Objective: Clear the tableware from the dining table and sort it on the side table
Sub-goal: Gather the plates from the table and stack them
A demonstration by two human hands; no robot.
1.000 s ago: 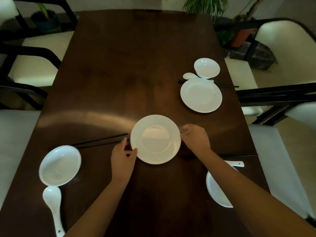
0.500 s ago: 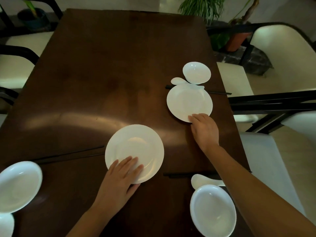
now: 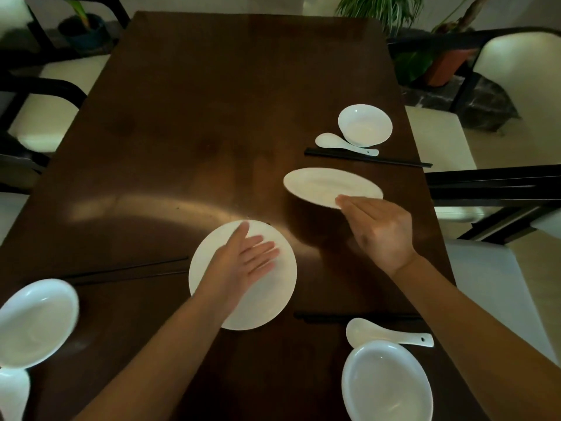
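Plates number two on the dark wooden table [image 3: 212, 117]: left hand [image 3: 243, 262] is lying flat, fingers spread, on the round white plate [image 3: 267, 299] at six o'clock. Right hand [image 3: 379, 232] is pinching the second white plate [image 3: 328, 186], tilted off the table at three o'clock, while three white bowls, three white spoons and three black chopstick pairs are lying around.

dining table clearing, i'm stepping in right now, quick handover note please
Left hand: open, palm flat on the near plate, which lies on the dining table.
Right hand: gripping the far plate by its near rim, tilted up off the table.
On the table: three bowls, spoons, black chopstick pairs.
Done: nothing cleared; side table not in view.
Left: stack plates, carry everything over, sort it.
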